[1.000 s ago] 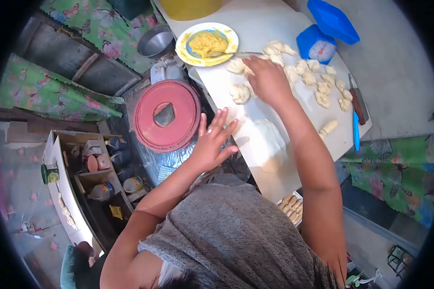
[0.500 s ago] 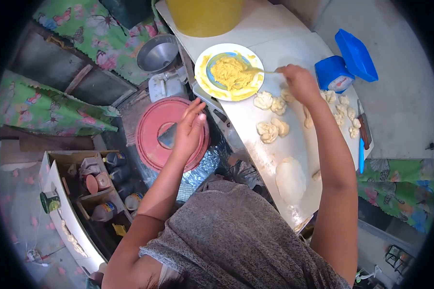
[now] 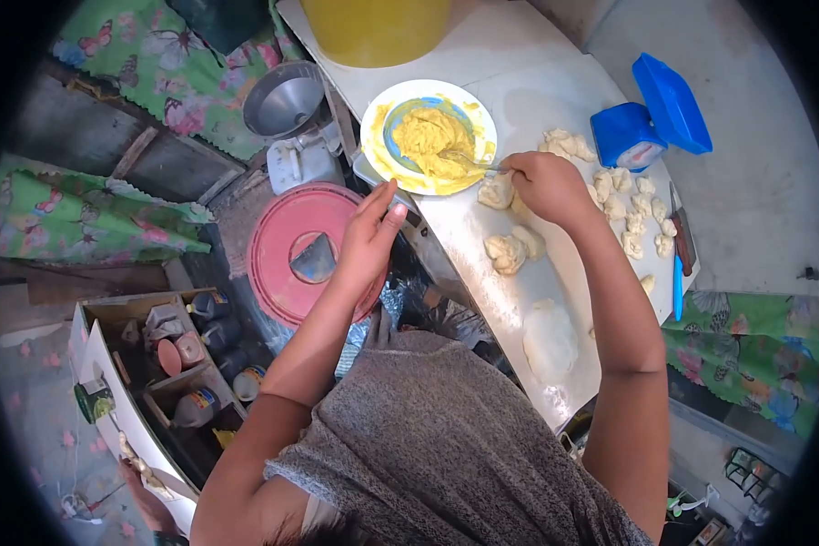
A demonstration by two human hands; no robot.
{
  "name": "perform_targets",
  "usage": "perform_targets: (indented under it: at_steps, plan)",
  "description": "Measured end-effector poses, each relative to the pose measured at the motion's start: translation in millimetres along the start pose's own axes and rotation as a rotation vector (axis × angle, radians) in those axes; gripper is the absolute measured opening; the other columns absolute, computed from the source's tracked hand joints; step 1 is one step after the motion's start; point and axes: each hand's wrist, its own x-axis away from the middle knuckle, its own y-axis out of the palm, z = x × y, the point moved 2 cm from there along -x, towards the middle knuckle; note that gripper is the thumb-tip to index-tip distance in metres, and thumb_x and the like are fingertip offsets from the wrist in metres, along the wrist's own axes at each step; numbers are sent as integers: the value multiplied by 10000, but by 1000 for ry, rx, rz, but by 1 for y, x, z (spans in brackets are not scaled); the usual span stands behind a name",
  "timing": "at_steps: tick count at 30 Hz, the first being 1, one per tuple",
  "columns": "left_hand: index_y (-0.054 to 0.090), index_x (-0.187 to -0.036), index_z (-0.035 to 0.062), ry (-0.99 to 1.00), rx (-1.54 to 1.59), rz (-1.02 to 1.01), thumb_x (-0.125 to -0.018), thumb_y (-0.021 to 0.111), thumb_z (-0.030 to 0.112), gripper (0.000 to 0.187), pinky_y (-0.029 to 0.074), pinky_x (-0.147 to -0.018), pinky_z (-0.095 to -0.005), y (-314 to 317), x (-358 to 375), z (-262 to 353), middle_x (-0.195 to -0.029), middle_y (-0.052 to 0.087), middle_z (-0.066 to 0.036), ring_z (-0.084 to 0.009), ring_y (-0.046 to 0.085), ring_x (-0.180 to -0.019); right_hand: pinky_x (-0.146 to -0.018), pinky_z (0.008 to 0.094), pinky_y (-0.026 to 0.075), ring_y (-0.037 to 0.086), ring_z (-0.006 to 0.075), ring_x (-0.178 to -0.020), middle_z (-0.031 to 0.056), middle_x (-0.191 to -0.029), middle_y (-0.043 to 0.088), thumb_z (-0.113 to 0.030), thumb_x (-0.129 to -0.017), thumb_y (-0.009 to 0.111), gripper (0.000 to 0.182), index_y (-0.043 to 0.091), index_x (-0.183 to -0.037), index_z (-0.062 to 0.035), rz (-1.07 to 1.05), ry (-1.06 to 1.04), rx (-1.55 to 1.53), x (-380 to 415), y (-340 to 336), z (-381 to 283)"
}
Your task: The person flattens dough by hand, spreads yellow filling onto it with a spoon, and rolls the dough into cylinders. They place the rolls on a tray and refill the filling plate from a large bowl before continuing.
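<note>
My right hand (image 3: 551,188) grips the handle of a metal spoon (image 3: 482,166), its head sunk in a soft yellow mixture (image 3: 428,136). That mixture is heaped and smeared on a white plate (image 3: 373,109) with a blue ring, near the table's left edge. Just below the plate's rim is my left hand (image 3: 373,235), fingers stretched out and holding nothing. Beside and partly under my right hand lie lumps of dough (image 3: 506,252). A flattened oval of dough (image 3: 550,341) rests closer to me on the table (image 3: 482,264).
A blue scale (image 3: 628,136) with a tilted pan and several small dough pieces (image 3: 637,223) are on the right, near a brown-handled knife (image 3: 682,244). A yellow tub (image 3: 378,32) stands at the back. Below the table's left edge is a round red lid (image 3: 273,282).
My right hand has moved left and slightly down, pushing the spoon along the plate's lower right. The left hand has shifted slightly right. A brown shape has appeared at lower left.
</note>
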Motion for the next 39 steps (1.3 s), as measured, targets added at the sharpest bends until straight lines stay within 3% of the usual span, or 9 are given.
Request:
perform_targets:
  at_steps: [2,4,7,10,14,18,22,27,39]
  plan:
    - [500,-1296,-44,4,-10,-20,-956,529,291,478,314,-1068,-369,2,-2,0,-1345,484,-244,-326,432,-1292,-650,366,485,616,259,-714,99,-769,652,-146,-827,512,259,696,-991,-66,-37,64,-32,-4,0,5]
    - [479,-1317,-38,-20,37,-28,-960,524,304,496,317,-1066,-370,2,-1,-3,-1344,487,-238,-319,439,-1287,-592,288,437,530,151,-618,29,-682,599,-160,-829,513,278,691,-1001,-34,-383,377,-568,-6,6,14]
    - [453,-1343,-28,-24,55,5,-961,526,299,508,324,-1063,-365,1,7,-2,-1346,492,-221,-301,452,-1276,-585,239,386,437,86,-619,-11,-708,556,-153,-836,506,263,689,-975,-25,-357,373,-799,29,-13,28]
    - [456,-1345,-14,-62,177,85,-953,549,277,498,335,-1056,-343,2,24,-9,-1343,501,-198,-266,465,-1262,-665,261,424,528,128,-724,29,-734,597,-164,-861,557,203,681,-901,-7,-111,153,-712,105,-38,43]
    - [480,-1330,-7,-70,84,86,-944,567,268,481,339,-1051,-347,5,58,-2,-1330,514,-188,-261,469,-1255,-619,266,427,523,125,-654,42,-707,581,-195,-843,686,193,653,-873,-7,45,241,-554,239,-32,75]
    - [505,-1315,9,-51,-128,33,-932,582,241,454,350,-1037,-356,20,88,22,-1283,541,-186,-275,490,-1226,-583,330,440,557,221,-615,79,-679,570,-161,-806,694,136,645,-831,-37,110,190,-268,323,1,73]
    - [469,-1357,35,-65,-151,-17,-956,543,236,455,341,-1051,-375,38,106,31,-1361,481,-179,-265,464,-1259,-566,382,438,562,307,-622,101,-670,561,-122,-774,689,89,630,-777,-56,287,143,-95,342,12,62]
    - [525,-1277,-11,71,-191,9,-912,603,234,447,336,-1051,-375,57,120,59,-1295,529,-196,-301,475,-1246,-558,369,416,539,266,-600,62,-646,523,-141,-744,716,109,624,-767,-88,399,57,-66,335,14,62]
    - [529,-1275,-9,26,-244,64,-913,596,246,448,328,-1059,-394,51,148,61,-1307,525,-199,-318,463,-1261,-576,371,402,531,266,-620,59,-650,514,-134,-742,712,111,609,-759,-96,371,-12,-90,344,9,86]
